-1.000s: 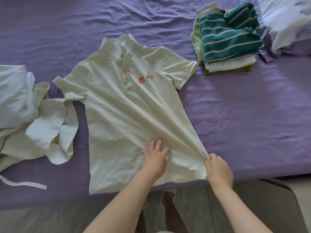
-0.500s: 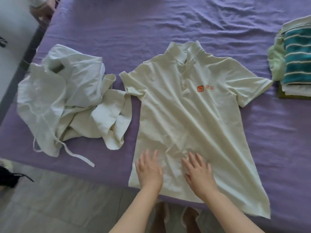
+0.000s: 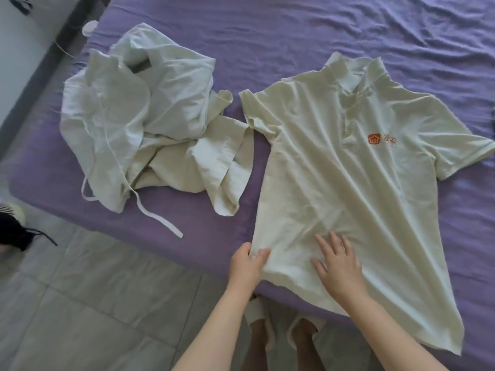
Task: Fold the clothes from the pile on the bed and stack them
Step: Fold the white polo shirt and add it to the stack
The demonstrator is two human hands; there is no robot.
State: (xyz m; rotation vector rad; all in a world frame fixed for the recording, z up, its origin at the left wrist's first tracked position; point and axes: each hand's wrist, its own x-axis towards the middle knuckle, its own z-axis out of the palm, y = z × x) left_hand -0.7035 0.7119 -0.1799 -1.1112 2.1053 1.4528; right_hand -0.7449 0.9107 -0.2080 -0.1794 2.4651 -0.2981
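Note:
A cream polo shirt (image 3: 356, 183) with an orange chest logo lies face up and spread flat on the purple bed (image 3: 294, 28), its hem hanging over the near edge. My left hand (image 3: 247, 266) pinches the shirt's lower left hem corner between thumb and fingers. My right hand (image 3: 338, 263) rests flat on the lower front of the shirt, fingers spread. A crumpled pile of pale clothes (image 3: 144, 116) with a loose white strap lies to the shirt's left.
The bed's near edge runs diagonally from left to lower right; grey tiled floor (image 3: 93, 303) lies below it. A dark shoe (image 3: 13, 231) sits at the far left. My feet in slippers (image 3: 281, 330) stand at the bed edge.
The view has swung left, so the folded stack has left the frame. My left hand moved from lying flat on the shirt to pinching its left hem corner. My right hand stays flat.

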